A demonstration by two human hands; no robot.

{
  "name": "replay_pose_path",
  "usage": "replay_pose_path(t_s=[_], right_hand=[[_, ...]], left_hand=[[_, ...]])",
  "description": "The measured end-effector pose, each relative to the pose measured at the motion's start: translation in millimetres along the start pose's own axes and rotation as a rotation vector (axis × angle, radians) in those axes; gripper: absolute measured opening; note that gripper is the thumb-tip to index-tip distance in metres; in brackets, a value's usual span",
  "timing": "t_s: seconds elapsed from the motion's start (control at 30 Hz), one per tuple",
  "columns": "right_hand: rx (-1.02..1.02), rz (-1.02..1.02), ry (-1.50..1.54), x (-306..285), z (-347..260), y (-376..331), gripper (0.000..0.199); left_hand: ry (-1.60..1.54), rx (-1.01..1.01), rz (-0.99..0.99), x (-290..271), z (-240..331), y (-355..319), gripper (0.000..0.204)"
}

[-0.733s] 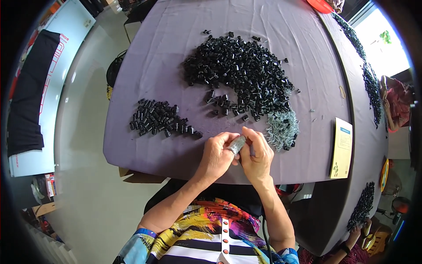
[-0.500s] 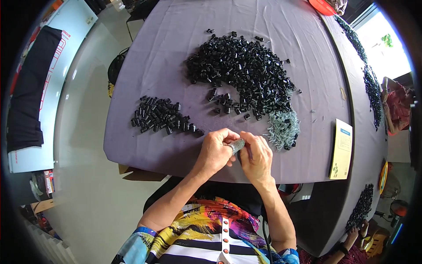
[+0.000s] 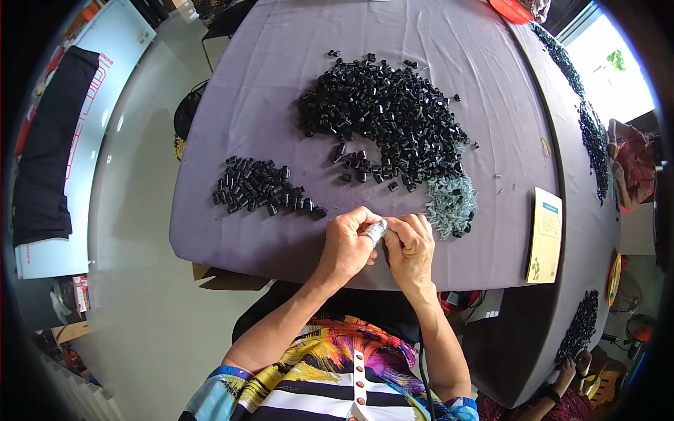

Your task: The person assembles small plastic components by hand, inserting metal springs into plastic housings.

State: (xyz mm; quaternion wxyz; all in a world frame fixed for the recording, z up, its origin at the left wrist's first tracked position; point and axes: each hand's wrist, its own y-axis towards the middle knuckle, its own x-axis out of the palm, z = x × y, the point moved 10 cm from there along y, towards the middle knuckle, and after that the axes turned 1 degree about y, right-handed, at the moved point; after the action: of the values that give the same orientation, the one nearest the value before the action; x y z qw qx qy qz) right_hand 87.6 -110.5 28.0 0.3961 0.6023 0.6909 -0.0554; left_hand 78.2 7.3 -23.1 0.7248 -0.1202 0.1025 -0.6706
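Note:
Over the table's near edge my left hand and my right hand meet, fingertips pinched together. A shiny grey covering sits between them, apparently wrapped round a finger of the left hand. Whatever small piece the fingers grip is hidden. Just beyond my right hand lies a heap of small clear pieces, with a few black ones among them. It adjoins a large pile of small black plastic parts. Left of my left hand is a smaller group of black cylindrical parts.
A purplish-grey cloth covers the table. A cream booklet lies toward the right edge. Along the adjoining table are more black parts, with another person's hands at the lower right. A red basin stands far right.
Both hands stay together in nearly the same place, with the fingers shifted slightly and the grey covering turned a little. The piles look unchanged.

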Motion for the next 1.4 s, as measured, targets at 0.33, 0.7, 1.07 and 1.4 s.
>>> replay_pose_path(t_s=[0.33, 0.7, 1.07, 1.4], right_hand=[[-0.012, 0.019, -0.063, 1, -3, -1, 0.013], [-0.012, -0.001, -0.063, 4, 0, 0, 0.014], [-0.052, 0.005, -0.013, 2, -4, -3, 0.021], [-0.033, -0.010, -0.096, 6, -5, -1, 0.019]], left_hand=[[-0.021, 0.029, -0.018, 2, 0, 2, 0.010], [0.021, 0.047, -0.026, 2, 2, 5, 0.016], [-0.066, -0.022, -0.045, -1, -6, 7, 0.006], [-0.069, -0.019, -0.044, -2, 0, 7, 0.007]])
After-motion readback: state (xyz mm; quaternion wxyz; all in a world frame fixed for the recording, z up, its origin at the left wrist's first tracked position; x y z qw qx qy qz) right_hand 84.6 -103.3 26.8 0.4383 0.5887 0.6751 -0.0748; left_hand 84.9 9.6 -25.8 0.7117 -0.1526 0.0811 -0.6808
